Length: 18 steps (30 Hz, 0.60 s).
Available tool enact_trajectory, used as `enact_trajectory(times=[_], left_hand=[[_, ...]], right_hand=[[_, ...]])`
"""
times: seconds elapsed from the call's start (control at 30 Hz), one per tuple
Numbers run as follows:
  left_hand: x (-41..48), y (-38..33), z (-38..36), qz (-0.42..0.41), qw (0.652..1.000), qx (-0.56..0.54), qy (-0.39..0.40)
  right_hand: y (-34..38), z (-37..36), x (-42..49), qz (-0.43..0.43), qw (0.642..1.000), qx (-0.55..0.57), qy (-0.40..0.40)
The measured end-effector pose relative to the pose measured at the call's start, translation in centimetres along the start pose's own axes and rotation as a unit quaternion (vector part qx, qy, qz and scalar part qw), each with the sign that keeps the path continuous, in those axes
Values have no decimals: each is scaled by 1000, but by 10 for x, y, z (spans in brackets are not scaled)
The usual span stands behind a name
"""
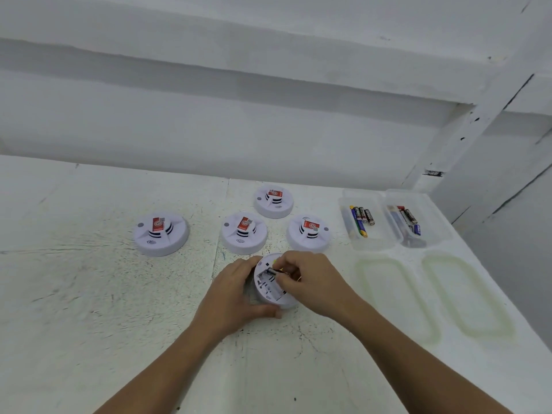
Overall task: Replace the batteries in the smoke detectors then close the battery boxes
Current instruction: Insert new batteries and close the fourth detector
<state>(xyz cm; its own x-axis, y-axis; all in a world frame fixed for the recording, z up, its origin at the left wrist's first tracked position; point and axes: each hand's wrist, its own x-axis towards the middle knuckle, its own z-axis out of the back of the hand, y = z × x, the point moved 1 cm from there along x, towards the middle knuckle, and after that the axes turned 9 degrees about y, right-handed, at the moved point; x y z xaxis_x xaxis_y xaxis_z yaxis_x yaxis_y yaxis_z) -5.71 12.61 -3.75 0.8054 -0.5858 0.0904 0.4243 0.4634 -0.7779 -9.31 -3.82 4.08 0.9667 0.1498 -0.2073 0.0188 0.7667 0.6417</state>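
Note:
A white smoke detector (270,289) lies upside down on the table, its battery compartment uncovered. My left hand (231,297) grips its left side, thumb along the near rim. My right hand (304,279) pinches a battery (272,271) at the compartment's far end. Several other white detectors with red labels sit upright behind: one at the left (161,233), one in the middle (244,233), one further back (274,201) and one at the right (308,236).
Two clear plastic boxes (369,243) (433,234) at the back right hold several batteries each. Their two lids (397,297) (466,294) lie on the table in front of them. The white table (89,294) meets a white wall at the back; its right edge runs diagonally.

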Motion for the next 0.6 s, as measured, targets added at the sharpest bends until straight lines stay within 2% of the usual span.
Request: enact_trajectory(times=[0.17, 0.37, 0.5, 0.6], left_hand=[[0, 4, 1, 8, 1000, -10, 10], [0, 6, 4, 4, 1000, -20, 16], [1, 9, 9, -3, 999, -34, 39], [1, 11, 13, -14, 998, -33, 57]], right_hand=[[-1, -5, -8, 31, 999, -13, -4], [-5, -11, -12, 67, 989, -133, 23], [-9, -6, -14, 85, 990, -102, 52], [-16, -6, -10, 68, 993, -50, 79]])
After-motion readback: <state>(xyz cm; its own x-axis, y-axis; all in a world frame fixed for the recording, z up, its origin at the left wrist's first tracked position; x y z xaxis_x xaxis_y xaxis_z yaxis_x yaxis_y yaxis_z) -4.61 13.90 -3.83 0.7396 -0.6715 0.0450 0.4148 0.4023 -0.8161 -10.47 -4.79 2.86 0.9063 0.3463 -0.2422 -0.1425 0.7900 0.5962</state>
